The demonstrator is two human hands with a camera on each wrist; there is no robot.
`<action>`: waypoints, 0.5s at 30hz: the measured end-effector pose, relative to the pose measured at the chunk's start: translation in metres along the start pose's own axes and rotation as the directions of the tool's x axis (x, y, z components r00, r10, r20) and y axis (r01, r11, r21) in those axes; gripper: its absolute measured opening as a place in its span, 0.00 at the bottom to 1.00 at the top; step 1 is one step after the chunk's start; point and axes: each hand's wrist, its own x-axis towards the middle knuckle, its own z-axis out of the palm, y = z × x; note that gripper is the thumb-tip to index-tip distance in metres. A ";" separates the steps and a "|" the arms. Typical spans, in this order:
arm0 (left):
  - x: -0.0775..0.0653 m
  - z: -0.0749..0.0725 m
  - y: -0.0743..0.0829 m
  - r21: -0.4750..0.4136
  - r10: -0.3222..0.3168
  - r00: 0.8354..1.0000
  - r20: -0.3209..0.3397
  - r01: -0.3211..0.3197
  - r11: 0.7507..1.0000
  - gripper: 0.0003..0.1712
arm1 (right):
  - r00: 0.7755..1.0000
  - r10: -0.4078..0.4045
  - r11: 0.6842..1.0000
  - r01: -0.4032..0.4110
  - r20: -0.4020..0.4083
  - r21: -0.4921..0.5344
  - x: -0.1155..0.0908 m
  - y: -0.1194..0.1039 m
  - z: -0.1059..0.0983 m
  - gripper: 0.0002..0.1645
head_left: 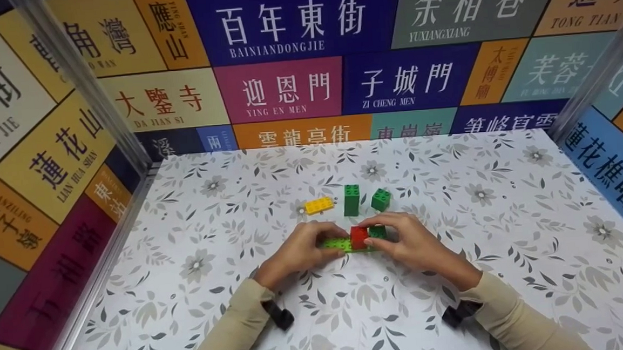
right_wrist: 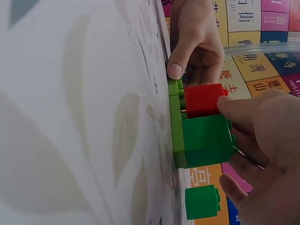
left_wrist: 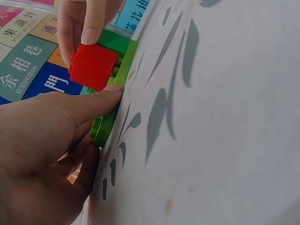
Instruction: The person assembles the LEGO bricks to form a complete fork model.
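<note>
In the head view, my left hand (head_left: 299, 246) grips the left end of a light green studded toy-brick base (head_left: 337, 244), thumb along its near edge. My right hand (head_left: 410, 242) pinches a red brick (head_left: 358, 237) between thumb and fingers over the middle of that base. Some studs show in the gap under the red brick (left_wrist: 95, 66) in the left wrist view, where it sits slightly tilted. Beside it, a dark green brick (right_wrist: 208, 140) stands on the right end of the base, partly covered by my right fingers in the head view.
Behind the hands stand a tall green brick stack (head_left: 351, 200) and a small green brick (head_left: 381, 199). A yellow studded brick (head_left: 319, 205) lies to their left. The table (head_left: 269, 183) has a floral cover, with sign-patterned panels (head_left: 279, 90) around its back and sides.
</note>
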 end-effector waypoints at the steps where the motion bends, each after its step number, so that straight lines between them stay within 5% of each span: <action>1: 0.000 0.000 0.000 0.000 0.001 1.000 0.000 -0.001 1.000 0.22 | 1.000 0.005 1.000 -0.005 -0.003 0.005 0.000 0.000 0.000 0.21; 15: 0.000 0.000 0.000 -0.045 -0.019 1.000 0.004 0.019 0.999 0.29 | 0.999 0.009 1.000 -0.009 0.031 0.001 0.003 -0.005 0.006 0.25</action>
